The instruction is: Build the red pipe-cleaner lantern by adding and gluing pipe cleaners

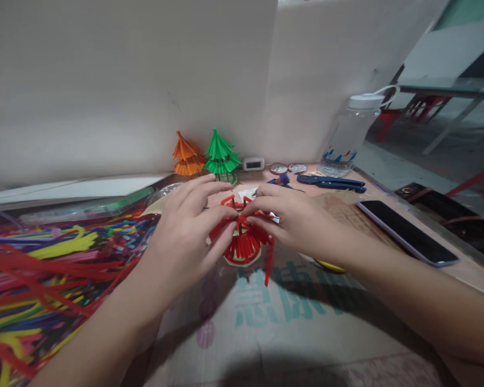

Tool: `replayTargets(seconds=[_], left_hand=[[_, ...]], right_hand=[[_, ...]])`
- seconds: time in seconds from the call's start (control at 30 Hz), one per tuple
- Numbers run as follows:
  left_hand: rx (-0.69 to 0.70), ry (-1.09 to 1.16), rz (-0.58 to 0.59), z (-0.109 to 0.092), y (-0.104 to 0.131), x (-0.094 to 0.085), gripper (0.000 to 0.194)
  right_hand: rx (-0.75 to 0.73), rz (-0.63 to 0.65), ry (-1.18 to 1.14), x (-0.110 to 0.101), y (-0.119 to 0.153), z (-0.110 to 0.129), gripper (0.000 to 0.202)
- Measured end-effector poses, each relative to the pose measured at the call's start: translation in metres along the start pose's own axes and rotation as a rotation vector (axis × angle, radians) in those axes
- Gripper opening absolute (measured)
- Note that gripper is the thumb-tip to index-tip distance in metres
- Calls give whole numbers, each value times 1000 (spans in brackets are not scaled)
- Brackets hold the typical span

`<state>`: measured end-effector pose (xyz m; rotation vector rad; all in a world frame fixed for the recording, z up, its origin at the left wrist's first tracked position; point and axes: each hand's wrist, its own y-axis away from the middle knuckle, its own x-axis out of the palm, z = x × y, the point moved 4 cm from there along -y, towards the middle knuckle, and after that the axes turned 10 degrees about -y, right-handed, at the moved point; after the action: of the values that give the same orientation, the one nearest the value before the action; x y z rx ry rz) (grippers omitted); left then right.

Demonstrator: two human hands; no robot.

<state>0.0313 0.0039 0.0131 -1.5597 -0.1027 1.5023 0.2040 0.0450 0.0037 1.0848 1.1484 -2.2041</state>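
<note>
A small red pipe-cleaner model (244, 246) stands on a pale base in the middle of the table. It has a fringe of short red strips around its lower part and dark uprights above. My left hand (189, 226) comes in from the left, thumb and forefinger pinched on a red pipe cleaner at the model's upper part. From the other side, my right hand (284, 212) pinches the red pipe cleaner close to the left fingertips. A loose red end (270, 263) hangs down below the right hand. My fingers hide part of the model.
Many coloured pipe cleaners (44, 279) lie at left. Behind stand orange (186, 156) and green (221, 150) tiered models and a small digital clock (253, 163). Blue-handled pliers (331, 183), a clear bottle (344, 140) and a phone (407, 231) are at right.
</note>
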Motion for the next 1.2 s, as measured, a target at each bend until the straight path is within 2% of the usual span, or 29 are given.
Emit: replayTargets(seconds=[0.67, 1.2], left_hand=[[63, -44, -17, -1, -1, 2, 6], [25, -3, -24, -1, 0, 3, 9]], right_hand=[[0, 5, -57, 0, 1, -1, 16], [-69, -31, -46, 3, -1, 1, 15]])
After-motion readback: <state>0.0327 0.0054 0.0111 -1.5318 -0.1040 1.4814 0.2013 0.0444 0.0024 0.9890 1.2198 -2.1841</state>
